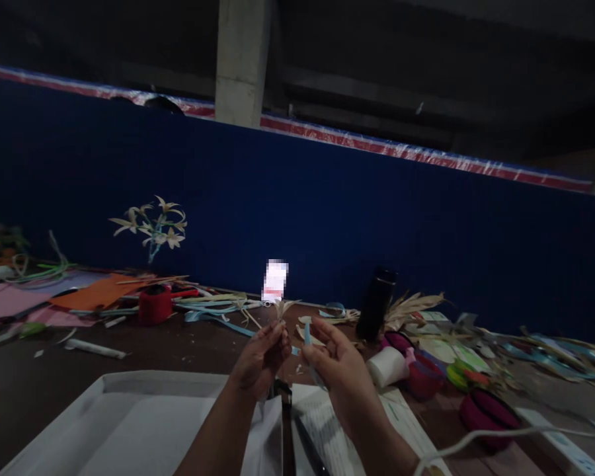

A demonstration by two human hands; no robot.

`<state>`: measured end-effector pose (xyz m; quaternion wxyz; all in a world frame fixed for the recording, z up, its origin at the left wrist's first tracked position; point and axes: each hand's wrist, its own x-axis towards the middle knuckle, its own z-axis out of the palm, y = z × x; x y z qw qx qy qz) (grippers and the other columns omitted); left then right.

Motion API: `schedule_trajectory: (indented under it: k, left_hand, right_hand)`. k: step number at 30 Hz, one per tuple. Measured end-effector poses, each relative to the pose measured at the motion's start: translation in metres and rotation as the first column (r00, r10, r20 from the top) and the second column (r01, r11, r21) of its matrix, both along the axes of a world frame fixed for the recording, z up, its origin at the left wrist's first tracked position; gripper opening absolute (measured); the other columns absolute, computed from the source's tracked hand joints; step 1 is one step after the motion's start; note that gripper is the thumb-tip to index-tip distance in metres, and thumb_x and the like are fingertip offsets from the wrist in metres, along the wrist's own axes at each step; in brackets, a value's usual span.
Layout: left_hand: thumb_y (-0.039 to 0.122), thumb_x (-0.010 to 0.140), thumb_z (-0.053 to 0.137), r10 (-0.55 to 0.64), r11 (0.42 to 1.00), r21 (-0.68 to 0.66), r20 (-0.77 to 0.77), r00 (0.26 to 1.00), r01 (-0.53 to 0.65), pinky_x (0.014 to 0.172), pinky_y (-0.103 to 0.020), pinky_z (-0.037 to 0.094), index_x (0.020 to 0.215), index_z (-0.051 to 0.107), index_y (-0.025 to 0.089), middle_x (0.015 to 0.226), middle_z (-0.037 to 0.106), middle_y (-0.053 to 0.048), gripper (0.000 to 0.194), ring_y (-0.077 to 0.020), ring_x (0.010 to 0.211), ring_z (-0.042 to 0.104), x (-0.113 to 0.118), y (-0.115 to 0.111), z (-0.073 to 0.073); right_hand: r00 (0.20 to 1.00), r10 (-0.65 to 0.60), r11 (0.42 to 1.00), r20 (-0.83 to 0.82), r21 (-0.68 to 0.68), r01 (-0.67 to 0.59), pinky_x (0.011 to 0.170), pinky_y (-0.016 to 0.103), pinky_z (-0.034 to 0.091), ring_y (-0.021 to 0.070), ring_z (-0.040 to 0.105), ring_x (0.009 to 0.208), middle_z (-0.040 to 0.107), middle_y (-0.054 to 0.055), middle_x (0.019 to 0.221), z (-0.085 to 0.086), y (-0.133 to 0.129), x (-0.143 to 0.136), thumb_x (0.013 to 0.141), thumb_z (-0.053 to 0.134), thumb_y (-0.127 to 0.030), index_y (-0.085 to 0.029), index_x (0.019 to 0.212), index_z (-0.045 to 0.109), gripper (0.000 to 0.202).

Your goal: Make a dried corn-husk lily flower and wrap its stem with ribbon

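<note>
My left hand (264,360) is closed in a pinch in front of me, holding a small pale flower (283,309) that looks made of dried husk, petals upward. Just to its right, my right hand (344,370) grips a light blue strip (307,332) between thumb and fingers. One end of the strip stands up above the thumb, and another part hangs below the hand. A gap separates the two hands. Beneath them lie a white tray (153,378), a printed sheet (322,413) and a dark, long tool (309,444) whose kind I cannot tell.
Behind the hands a bright, blurred screen (276,281) leans against the blue partition (317,211). A husk-flower spray (156,228) stands left; a black bottle (377,303), white roll (387,367) and magenta round container (490,418) are right. A white cable (476,436) crosses the lower right.
</note>
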<state>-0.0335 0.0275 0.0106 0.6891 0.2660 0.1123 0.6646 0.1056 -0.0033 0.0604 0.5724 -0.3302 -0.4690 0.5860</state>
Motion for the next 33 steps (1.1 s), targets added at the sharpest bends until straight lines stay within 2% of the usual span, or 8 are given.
schedule_trajectory:
  k: [3,6,9,14,19,22,26,33]
  left_hand:
    - [0.018,0.069,0.071,0.008,1.000,0.014,-0.032,0.999,-0.008,0.056,-0.017,0.045,0.079,0.061,0.013,0.066,0.059,0.001,0.015,-0.0056,0.058,0.054,0.000,-0.002,0.002]
    - [0.020,0.071,0.070,0.015,1.000,0.020,-0.066,0.998,-0.014,0.054,-0.017,0.044,0.079,0.061,0.013,0.064,0.058,0.001,0.014,-0.0059,0.057,0.053,0.001,-0.002,0.003]
    - [0.020,0.071,0.070,0.034,0.999,0.017,-0.094,0.995,-0.033,0.057,-0.016,0.044,0.080,0.061,0.013,0.066,0.058,0.002,0.015,-0.0051,0.058,0.053,0.002,-0.002,0.002]
    - [0.023,0.073,0.068,0.055,0.998,-0.002,-0.192,0.980,-0.057,0.052,-0.015,0.042,0.078,0.060,0.013,0.063,0.058,0.002,0.014,-0.0053,0.055,0.054,0.004,-0.001,0.001]
    - [0.026,0.075,0.066,0.064,0.997,-0.020,-0.304,0.951,-0.074,0.040,-0.012,0.032,0.077,0.060,0.014,0.061,0.059,0.002,0.014,-0.0050,0.052,0.053,0.006,-0.003,0.001]
    - [0.029,0.075,0.065,0.064,0.996,-0.027,-0.389,0.919,-0.081,0.038,-0.011,0.029,0.076,0.059,0.014,0.059,0.059,0.002,0.016,-0.0039,0.049,0.050,0.008,-0.002,0.001]
    - [0.031,0.074,0.066,0.087,0.993,-0.025,-0.462,0.882,-0.112,0.040,-0.011,0.030,0.075,0.059,0.015,0.060,0.058,0.003,0.018,-0.0033,0.049,0.049,0.013,-0.001,0.001]
    - [0.034,0.068,0.071,0.111,0.985,-0.072,-0.447,0.888,-0.159,0.041,-0.012,0.033,0.074,0.059,0.015,0.058,0.057,0.003,0.023,-0.0050,0.050,0.050,0.011,-0.006,0.009]
  right_hand:
    - [1.000,0.003,1.000,0.021,-0.007,-0.003,0.079,0.030,0.046,0.0177,0.062,0.086,0.060,0.010,0.117,-0.006,-0.008,-0.004,0.059,0.077,-0.021,-0.018,0.113,0.056,0.058]
    - [0.994,0.106,0.994,0.008,-0.007,-0.106,0.081,0.031,0.045,0.0196,0.061,0.087,0.067,0.009,0.099,-0.010,-0.012,-0.003,0.061,0.074,-0.022,-0.014,0.102,0.063,0.043]
    - [0.990,0.140,0.988,0.005,-0.059,-0.140,0.069,0.026,0.046,0.0163,0.060,0.073,0.068,0.006,0.079,-0.019,-0.010,0.001,0.062,0.074,-0.024,-0.014,0.088,0.065,0.029]
    - [0.997,0.046,0.988,0.055,-0.148,-0.037,0.052,0.021,0.043,0.0107,0.054,0.055,0.061,0.001,0.065,-0.033,-0.001,0.008,0.064,0.073,-0.031,-0.014,0.081,0.063,0.026]
    - [0.985,-0.017,0.999,0.172,-0.037,0.023,0.041,0.018,0.038,0.0110,0.051,0.056,0.060,0.002,0.070,-0.030,-0.002,0.011,0.072,0.064,-0.037,-0.015,0.086,0.063,0.026]
    - [0.980,-0.053,0.998,0.193,-0.017,0.057,0.036,0.016,0.028,0.0073,0.041,0.046,0.054,-0.002,0.056,-0.029,-0.001,0.012,0.074,0.061,-0.038,-0.015,0.081,0.062,0.024]
    - [0.981,-0.125,0.991,0.145,-0.037,0.131,0.036,0.017,0.018,0.0045,0.031,0.041,0.045,-0.006,0.050,-0.027,0.002,0.015,0.070,0.064,-0.033,-0.016,0.073,0.060,0.018]
    - [0.976,-0.163,0.986,0.144,-0.013,0.167,0.042,0.018,0.026,0.0067,0.037,0.047,0.053,-0.003,0.057,-0.028,0.001,0.013,0.066,0.066,-0.029,-0.015,0.071,0.062,0.015]
